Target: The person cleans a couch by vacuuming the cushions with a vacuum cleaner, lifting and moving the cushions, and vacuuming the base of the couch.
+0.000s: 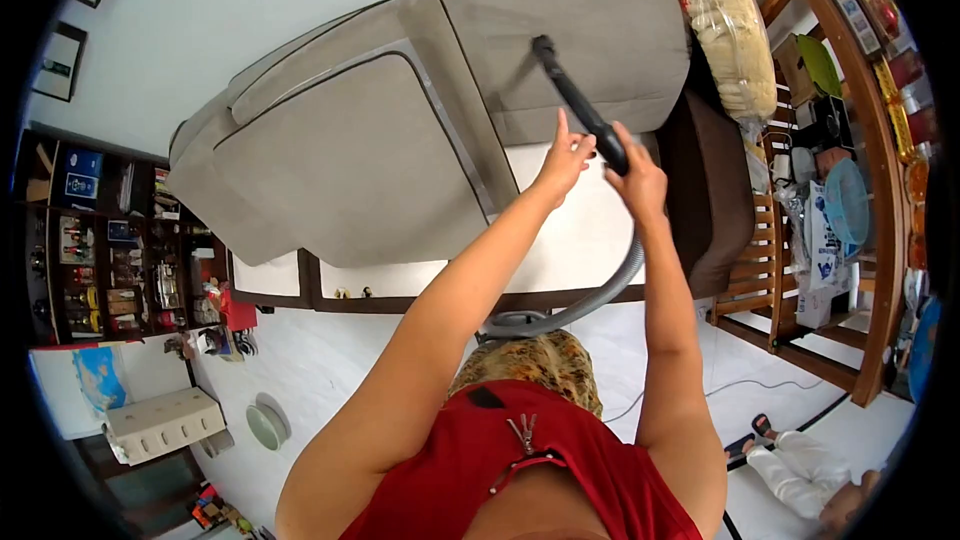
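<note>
My right hand (638, 180) is wrapped round the black handle of a vacuum cleaner wand (578, 103). The wand slants up and left, its small nozzle (542, 44) against the grey sofa backrest cushion (610, 30). Just left of the handle is my left hand (566, 162), index finger stretched out and the other fingers loosely bent; it does not grip the wand. A grey ribbed hose (605, 290) curves from the handle down to the sofa's front edge. Another grey cushion (350, 160) leans on the left half of the sofa.
The sofa has a white seat (575, 235) and a dark brown armrest (705, 190). A plastic-wrapped bundle (730, 40) rests beside the backrest. A wooden rack (870, 340) stands right, shelves (120, 270) left. A cable (760, 382) crosses the floor; a person (805, 470) is at lower right.
</note>
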A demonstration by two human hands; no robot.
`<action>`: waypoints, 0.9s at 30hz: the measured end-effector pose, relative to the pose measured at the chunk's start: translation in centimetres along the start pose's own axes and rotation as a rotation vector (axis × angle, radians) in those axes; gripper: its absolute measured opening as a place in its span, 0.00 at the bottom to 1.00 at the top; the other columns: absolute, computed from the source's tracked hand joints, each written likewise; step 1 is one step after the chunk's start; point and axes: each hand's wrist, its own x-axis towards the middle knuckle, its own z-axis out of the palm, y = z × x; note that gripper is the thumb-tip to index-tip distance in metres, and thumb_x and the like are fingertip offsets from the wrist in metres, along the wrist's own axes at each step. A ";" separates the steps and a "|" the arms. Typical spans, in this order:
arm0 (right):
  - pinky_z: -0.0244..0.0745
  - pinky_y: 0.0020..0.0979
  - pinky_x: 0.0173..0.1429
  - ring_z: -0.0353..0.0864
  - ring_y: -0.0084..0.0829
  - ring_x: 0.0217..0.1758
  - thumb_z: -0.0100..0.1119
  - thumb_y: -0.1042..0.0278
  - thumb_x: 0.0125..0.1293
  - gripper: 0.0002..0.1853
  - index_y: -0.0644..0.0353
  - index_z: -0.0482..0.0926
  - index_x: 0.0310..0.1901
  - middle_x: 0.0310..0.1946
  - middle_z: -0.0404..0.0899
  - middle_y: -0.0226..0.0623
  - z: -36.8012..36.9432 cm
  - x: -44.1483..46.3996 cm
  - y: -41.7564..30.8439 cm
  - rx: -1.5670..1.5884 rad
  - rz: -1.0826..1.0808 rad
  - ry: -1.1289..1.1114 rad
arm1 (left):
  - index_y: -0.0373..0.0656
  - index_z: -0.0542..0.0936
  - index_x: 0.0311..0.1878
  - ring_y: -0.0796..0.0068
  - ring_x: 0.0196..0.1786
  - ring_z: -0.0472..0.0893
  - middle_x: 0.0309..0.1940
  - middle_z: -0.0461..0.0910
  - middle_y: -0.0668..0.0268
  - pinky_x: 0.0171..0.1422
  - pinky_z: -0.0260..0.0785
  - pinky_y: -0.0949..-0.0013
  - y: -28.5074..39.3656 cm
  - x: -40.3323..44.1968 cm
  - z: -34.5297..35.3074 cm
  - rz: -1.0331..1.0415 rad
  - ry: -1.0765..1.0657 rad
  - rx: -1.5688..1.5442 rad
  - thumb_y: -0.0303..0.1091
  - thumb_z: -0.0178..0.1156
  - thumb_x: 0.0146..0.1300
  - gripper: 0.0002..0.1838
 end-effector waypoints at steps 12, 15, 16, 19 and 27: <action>0.80 0.43 0.41 0.84 0.45 0.35 0.73 0.64 0.50 0.44 0.33 0.67 0.72 0.39 0.83 0.42 -0.1 0.8 -5.8 0.174 -0.063 -0.044 | 0.40 0.52 0.80 0.70 0.55 0.80 0.58 0.79 0.59 0.61 0.71 0.65 -8.5 -13.0 -8.8 -0.366 0.117 0.105 0.49 0.54 0.75 0.39; 0.80 0.43 0.44 0.85 0.46 0.40 0.73 0.64 0.51 0.44 0.31 0.68 0.72 0.43 0.83 0.44 2.6 2.2 -6.7 0.155 0.022 -0.100 | 0.39 0.54 0.79 0.69 0.56 0.80 0.58 0.79 0.59 0.62 0.71 0.65 -8.2 -16.1 -9.1 -0.403 0.123 0.076 0.48 0.53 0.76 0.37; 0.80 0.43 0.44 0.85 0.46 0.40 0.73 0.64 0.51 0.44 0.31 0.68 0.72 0.43 0.83 0.44 2.9 2.4 -5.3 0.162 0.023 -0.080 | 0.39 0.55 0.79 0.69 0.56 0.80 0.57 0.79 0.59 0.61 0.71 0.65 -8.0 -17.2 -9.6 -0.405 0.140 0.068 0.48 0.53 0.76 0.37; 0.80 0.44 0.47 0.85 0.45 0.44 0.73 0.65 0.53 0.43 0.31 0.67 0.72 0.46 0.84 0.46 0.1 1.8 -2.1 0.095 0.079 -0.110 | 0.39 0.57 0.78 0.68 0.55 0.81 0.56 0.80 0.59 0.61 0.72 0.65 -7.6 -20.2 -12.1 -0.399 0.225 0.033 0.47 0.53 0.76 0.34; 0.78 0.42 0.47 0.86 0.47 0.42 0.69 0.66 0.56 0.40 0.41 0.68 0.73 0.45 0.85 0.50 -5.2 -1.9 1.8 0.093 0.223 -0.009 | 0.42 0.68 0.71 0.68 0.48 0.83 0.48 0.83 0.61 0.53 0.73 0.64 -11.9 -30.0 -23.2 -0.381 0.789 -0.123 0.43 0.58 0.72 0.28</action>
